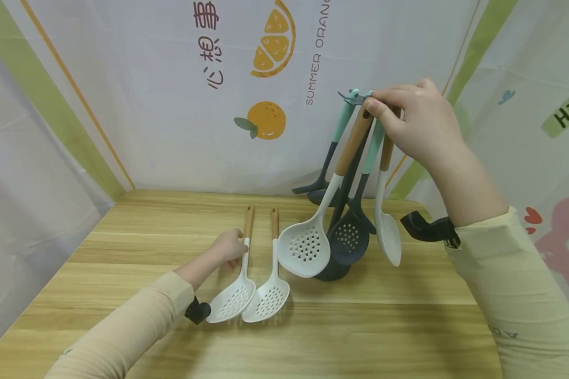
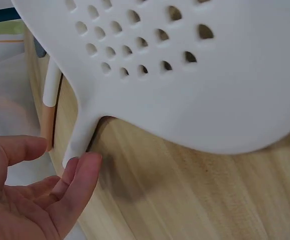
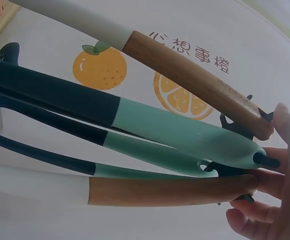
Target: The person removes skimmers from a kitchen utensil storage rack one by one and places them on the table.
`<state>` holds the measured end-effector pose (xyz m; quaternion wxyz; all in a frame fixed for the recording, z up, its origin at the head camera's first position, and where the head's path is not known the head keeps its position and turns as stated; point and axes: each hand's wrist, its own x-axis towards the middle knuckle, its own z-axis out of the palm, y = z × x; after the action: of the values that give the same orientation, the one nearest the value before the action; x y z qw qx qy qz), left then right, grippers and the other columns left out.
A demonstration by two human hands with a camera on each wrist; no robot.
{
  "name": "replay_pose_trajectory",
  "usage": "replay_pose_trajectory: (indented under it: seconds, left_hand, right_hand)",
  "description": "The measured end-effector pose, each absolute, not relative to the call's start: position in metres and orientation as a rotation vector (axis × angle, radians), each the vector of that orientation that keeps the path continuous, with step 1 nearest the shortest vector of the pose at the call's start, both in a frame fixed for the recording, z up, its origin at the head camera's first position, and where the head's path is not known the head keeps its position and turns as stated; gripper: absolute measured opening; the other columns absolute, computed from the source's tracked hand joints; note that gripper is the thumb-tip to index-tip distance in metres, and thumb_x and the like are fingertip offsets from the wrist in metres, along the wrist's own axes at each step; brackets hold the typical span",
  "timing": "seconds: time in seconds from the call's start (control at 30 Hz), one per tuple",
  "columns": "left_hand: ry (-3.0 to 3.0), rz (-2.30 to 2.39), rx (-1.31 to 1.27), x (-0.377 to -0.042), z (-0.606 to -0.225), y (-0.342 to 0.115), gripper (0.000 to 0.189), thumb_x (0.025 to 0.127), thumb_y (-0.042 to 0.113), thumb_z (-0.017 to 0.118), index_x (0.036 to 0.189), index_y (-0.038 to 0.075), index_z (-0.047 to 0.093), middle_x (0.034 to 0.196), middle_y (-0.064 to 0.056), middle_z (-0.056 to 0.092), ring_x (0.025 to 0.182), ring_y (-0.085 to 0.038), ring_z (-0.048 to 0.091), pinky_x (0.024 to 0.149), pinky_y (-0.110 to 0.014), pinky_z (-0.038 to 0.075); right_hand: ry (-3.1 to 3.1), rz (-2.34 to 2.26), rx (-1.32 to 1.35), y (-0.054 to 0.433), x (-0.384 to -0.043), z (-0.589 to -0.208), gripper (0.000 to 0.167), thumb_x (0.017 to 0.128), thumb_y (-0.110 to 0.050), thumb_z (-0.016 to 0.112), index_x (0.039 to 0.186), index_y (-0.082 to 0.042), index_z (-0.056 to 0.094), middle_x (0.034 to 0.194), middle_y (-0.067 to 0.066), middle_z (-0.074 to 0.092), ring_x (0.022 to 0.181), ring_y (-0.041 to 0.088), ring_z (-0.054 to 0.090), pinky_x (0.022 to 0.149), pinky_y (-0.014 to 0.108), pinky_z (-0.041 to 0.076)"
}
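Note:
My right hand [image 1: 417, 123] is up at the top of a dark utensil stand [image 1: 334, 271], pinching the wooden handle end of a white skimmer [image 1: 305, 247] between thumb and fingers. In the right wrist view a dark hook [image 3: 266, 115] shows at that handle's tip. My left hand [image 1: 227, 247] is low over the table at the handle of a white slotted turner [image 1: 234, 302]. The left wrist view shows its thumb and fingers apart, with fingertips [image 2: 87, 167] right by the turner's white neck [image 2: 79, 132]. A second slotted turner [image 1: 270, 300] lies just to the right, heads overlapping.
Around the stand hang a dark skimmer [image 1: 348, 237] with a mint handle, a white spoon [image 1: 389, 239] with a wooden handle and a dark turner [image 1: 313, 185]. Behind the wooden table [image 1: 351, 337] hangs a printed cloth [image 1: 161, 131].

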<state>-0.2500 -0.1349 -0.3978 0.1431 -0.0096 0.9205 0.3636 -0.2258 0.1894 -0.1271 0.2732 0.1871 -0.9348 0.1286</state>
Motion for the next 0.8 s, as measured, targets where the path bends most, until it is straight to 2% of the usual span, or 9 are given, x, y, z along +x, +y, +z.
replay_pose_trajectory:
  seconds: [0.17, 0.27, 0.37, 0.5, 0.6, 0.73, 0.8]
  left_hand:
    - [2.720, 1.061, 0.027, -0.252, -0.389, -0.133, 0.048, 0.093, 0.010, 0.056, 0.135, -0.007, 0.043, 0.067, -0.012, 0.057, 0.048, -0.016, 0.052, 0.046, -0.028, 0.050]
    - [2.783, 1.083, 0.078, -0.254, -0.384, -0.131, 0.046, 0.091, 0.010, 0.055, 0.134, -0.006, 0.047, 0.079, -0.015, 0.063, 0.043, -0.011, 0.046, 0.042, -0.023, 0.043]
    - [2.834, 1.127, 0.144, -0.256, -0.377, -0.128, 0.045, 0.090, 0.009, 0.055, 0.132, -0.005, 0.051, 0.088, -0.017, 0.064, 0.044, -0.010, 0.045, 0.041, -0.021, 0.040]
    - [2.865, 1.202, 0.233, -0.256, -0.367, -0.125, 0.037, 0.089, 0.007, 0.053, 0.123, -0.008, 0.057, 0.067, -0.007, 0.058, 0.046, -0.010, 0.043, 0.043, -0.021, 0.035]
    - [2.895, 1.259, 0.279, -0.256, -0.359, -0.122, 0.033, 0.088, 0.007, 0.053, 0.116, -0.008, 0.061, 0.065, -0.004, 0.054, 0.049, -0.009, 0.043, 0.044, -0.021, 0.034]
    - [2.913, 1.353, 0.307, -0.257, -0.348, -0.118, 0.032, 0.089, 0.009, 0.055, 0.118, -0.003, 0.063, 0.078, -0.008, 0.059, 0.052, -0.010, 0.043, 0.045, -0.022, 0.036]
    - [2.915, 1.391, 0.335, -0.259, -0.343, -0.117, 0.032, 0.089, 0.009, 0.054, 0.118, -0.001, 0.063, 0.079, -0.010, 0.061, 0.054, -0.013, 0.044, 0.048, -0.025, 0.037]
  right_hand:
    - [-2.473, 0.333, 0.476, 0.188, -0.227, -0.128, 0.049, 0.099, -0.047, 0.044, 0.127, -0.012, 0.064, 0.123, 0.007, 0.062, 0.093, 0.032, 0.040, 0.066, 0.039, 0.030]
    - [-2.443, 0.318, 0.456, 0.186, -0.228, -0.129, 0.048, 0.098, -0.047, 0.047, 0.124, -0.011, 0.066, 0.120, 0.007, 0.064, 0.092, 0.031, 0.041, 0.064, 0.039, 0.030]
    - [-2.418, 0.298, 0.440, 0.184, -0.229, -0.130, 0.048, 0.097, -0.047, 0.049, 0.121, -0.010, 0.067, 0.114, 0.008, 0.065, 0.091, 0.031, 0.042, 0.063, 0.039, 0.029]
    - [-2.404, 0.280, 0.420, 0.183, -0.230, -0.131, 0.049, 0.097, -0.049, 0.049, 0.119, -0.010, 0.069, 0.112, 0.008, 0.066, 0.090, 0.031, 0.041, 0.063, 0.038, 0.029]
    - [-2.393, 0.271, 0.409, 0.182, -0.230, -0.133, 0.050, 0.096, -0.050, 0.049, 0.117, -0.009, 0.069, 0.112, 0.008, 0.066, 0.089, 0.030, 0.041, 0.062, 0.038, 0.029]
    - [-2.369, 0.274, 0.400, 0.181, -0.231, -0.134, 0.050, 0.096, -0.050, 0.051, 0.114, -0.008, 0.070, 0.107, 0.008, 0.067, 0.089, 0.031, 0.042, 0.062, 0.038, 0.030]
    - [-2.356, 0.279, 0.393, 0.180, -0.231, -0.134, 0.050, 0.095, -0.050, 0.052, 0.112, -0.008, 0.071, 0.105, 0.008, 0.067, 0.090, 0.031, 0.043, 0.062, 0.038, 0.030]
